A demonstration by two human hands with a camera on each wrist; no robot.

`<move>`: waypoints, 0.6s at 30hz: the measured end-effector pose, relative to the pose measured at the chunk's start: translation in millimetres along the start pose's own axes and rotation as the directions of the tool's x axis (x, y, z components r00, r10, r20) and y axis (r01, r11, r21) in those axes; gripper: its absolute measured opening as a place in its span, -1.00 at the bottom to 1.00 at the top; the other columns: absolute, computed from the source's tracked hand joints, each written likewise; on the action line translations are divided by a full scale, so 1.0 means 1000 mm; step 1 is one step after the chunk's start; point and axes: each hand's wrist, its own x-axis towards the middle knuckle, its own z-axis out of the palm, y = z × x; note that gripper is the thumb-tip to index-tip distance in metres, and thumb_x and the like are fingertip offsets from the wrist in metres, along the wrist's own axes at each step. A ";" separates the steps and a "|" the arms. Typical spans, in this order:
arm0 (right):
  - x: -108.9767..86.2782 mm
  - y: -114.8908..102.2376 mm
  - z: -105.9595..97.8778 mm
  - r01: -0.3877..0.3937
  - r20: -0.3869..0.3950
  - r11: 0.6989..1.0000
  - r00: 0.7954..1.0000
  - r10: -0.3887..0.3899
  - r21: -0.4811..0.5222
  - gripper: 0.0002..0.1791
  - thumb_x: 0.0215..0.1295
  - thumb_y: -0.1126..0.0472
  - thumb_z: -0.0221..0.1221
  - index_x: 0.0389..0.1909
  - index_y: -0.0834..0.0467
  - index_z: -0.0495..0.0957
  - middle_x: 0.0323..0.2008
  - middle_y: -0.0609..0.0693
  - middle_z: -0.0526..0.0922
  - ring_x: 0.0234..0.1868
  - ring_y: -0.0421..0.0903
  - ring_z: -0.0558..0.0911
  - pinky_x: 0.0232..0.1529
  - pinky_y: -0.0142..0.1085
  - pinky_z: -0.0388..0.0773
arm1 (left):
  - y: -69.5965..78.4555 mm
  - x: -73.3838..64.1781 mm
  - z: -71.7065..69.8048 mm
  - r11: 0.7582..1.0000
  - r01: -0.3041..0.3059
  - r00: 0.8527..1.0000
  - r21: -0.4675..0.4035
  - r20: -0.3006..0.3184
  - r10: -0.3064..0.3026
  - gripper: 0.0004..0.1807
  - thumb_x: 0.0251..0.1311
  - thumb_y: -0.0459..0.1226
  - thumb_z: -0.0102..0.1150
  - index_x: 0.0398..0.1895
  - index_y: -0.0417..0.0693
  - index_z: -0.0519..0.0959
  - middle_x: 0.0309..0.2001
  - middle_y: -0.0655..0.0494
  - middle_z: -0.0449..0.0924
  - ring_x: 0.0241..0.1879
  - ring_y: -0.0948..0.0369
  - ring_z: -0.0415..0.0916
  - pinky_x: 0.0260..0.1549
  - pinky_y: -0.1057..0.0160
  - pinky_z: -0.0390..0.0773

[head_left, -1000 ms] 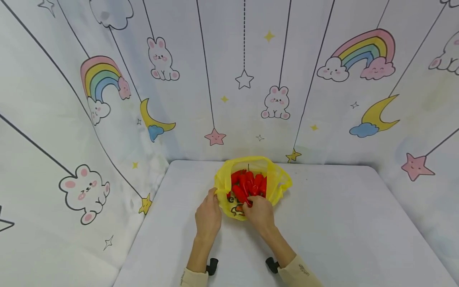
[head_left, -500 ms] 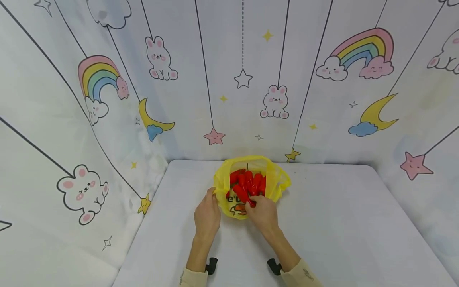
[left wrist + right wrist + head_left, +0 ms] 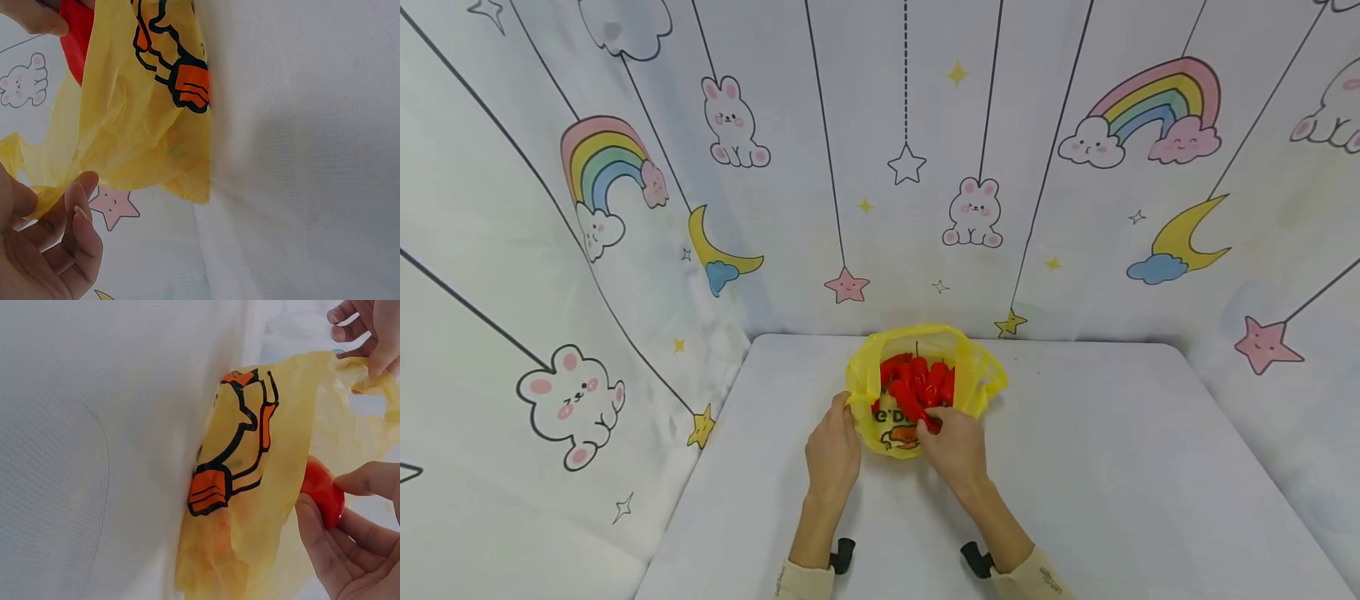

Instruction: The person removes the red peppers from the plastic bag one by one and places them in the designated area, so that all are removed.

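A yellow plastic bag (image 3: 867,421) with a printed cartoon stands open-mouthed near the table's back edge. Several glossy red chili peppers (image 3: 917,368) are inside it. My left hand (image 3: 833,446) pinches the bag's rim at its left side; the left wrist view shows the film between thumb and fingers. At the front of the mouth, my right hand (image 3: 957,446) holds one red chili pepper (image 3: 907,402) by its near end. In the right wrist view that pepper (image 3: 324,490) sits between thumb and fingers, partly hidden behind the bag's wall (image 3: 275,462).
The white tabletop (image 3: 1097,467) spreads to both sides of the bag. Right behind it rises a wall cloth (image 3: 790,225) printed with rabbits, rainbows and stars, which also runs along both sides.
My right hand has shifted slightly right with the pepper, uncovering more of the print on the bag. My left hand keeps its grip on the rim.
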 end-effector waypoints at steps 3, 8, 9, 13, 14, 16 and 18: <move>0.000 -0.002 -0.003 -0.018 -0.001 1.000 1.000 0.018 0.016 -0.75 0.23 0.20 0.39 -0.13 0.24 0.81 -0.29 0.08 0.82 -0.45 -0.13 0.63 -0.42 -0.32 0.65 | 0.000 0.001 0.000 1.000 -0.006 1.000 0.006 -0.002 0.006 -0.71 0.57 -0.35 0.02 0.27 -0.12 0.49 -0.29 -0.02 0.70 -0.52 0.18 0.53 -0.52 0.19 0.57; -0.001 -0.002 -0.006 -0.013 -0.022 1.000 1.000 0.014 0.022 -0.76 0.22 0.21 0.39 -0.15 0.24 0.81 -0.30 0.09 0.81 -0.49 -0.14 0.57 -0.49 -0.35 0.58 | 0.001 0.001 0.000 1.000 -0.008 1.000 0.007 -0.004 0.008 -0.71 0.57 -0.36 0.03 0.26 -0.13 0.48 -0.31 -0.02 0.70 -0.54 0.19 0.49 -0.54 0.21 0.55; -0.001 -0.002 -0.006 -0.009 -0.028 1.000 1.000 0.009 0.025 -0.76 0.22 0.21 0.39 -0.15 0.24 0.81 -0.31 0.09 0.81 -0.49 -0.13 0.58 -0.49 -0.34 0.59 | 0.001 0.001 0.000 1.000 -0.008 1.000 0.002 -0.004 0.008 -0.71 0.57 -0.35 0.02 0.26 -0.13 0.48 -0.31 -0.02 0.70 -0.55 0.19 0.49 -0.54 0.21 0.55; -0.001 -0.001 -0.008 0.002 -0.053 1.000 0.999 -0.001 0.029 -0.77 0.19 0.21 0.39 -0.17 0.24 0.81 -0.32 0.08 0.81 -0.48 -0.14 0.60 -0.46 -0.31 0.61 | 0.001 0.000 0.001 1.000 -0.017 1.000 -0.008 -0.009 0.017 -0.73 0.58 -0.35 0.01 0.25 -0.13 0.49 -0.33 -0.02 0.69 -0.55 0.20 0.48 -0.56 0.21 0.53; -0.001 -0.001 -0.008 0.007 -0.059 1.000 0.998 -0.005 0.026 -0.77 0.19 0.21 0.39 -0.18 0.23 0.81 -0.32 0.08 0.81 -0.48 -0.15 0.61 -0.45 -0.30 0.62 | 0.001 0.000 0.001 1.000 -0.018 1.000 -0.005 -0.010 0.018 -0.73 0.59 -0.34 0.00 0.25 -0.12 0.48 -0.33 -0.01 0.69 -0.55 0.20 0.48 -0.56 0.21 0.52; -0.001 0.000 -0.010 0.016 -0.078 0.999 0.997 -0.013 0.038 -0.76 0.18 0.21 0.39 -0.17 0.24 0.81 -0.30 0.10 0.82 -0.48 -0.13 0.62 -0.44 -0.27 0.65 | 0.001 0.000 0.002 1.000 -0.021 1.000 -0.005 -0.012 0.021 -0.73 0.59 -0.34 -0.01 0.25 -0.12 0.49 -0.34 -0.01 0.69 -0.56 0.21 0.47 -0.56 0.22 0.51; 0.000 0.001 -0.011 0.022 -0.098 0.998 0.995 -0.017 0.051 -0.76 0.18 0.22 0.39 -0.16 0.25 0.81 -0.28 0.11 0.82 -0.45 -0.11 0.66 -0.41 -0.24 0.68 | 0.001 0.000 0.002 1.000 -0.021 1.000 -0.009 -0.012 0.021 -0.73 0.60 -0.34 -0.02 0.25 -0.13 0.49 -0.34 -0.01 0.69 -0.56 0.21 0.46 -0.57 0.22 0.51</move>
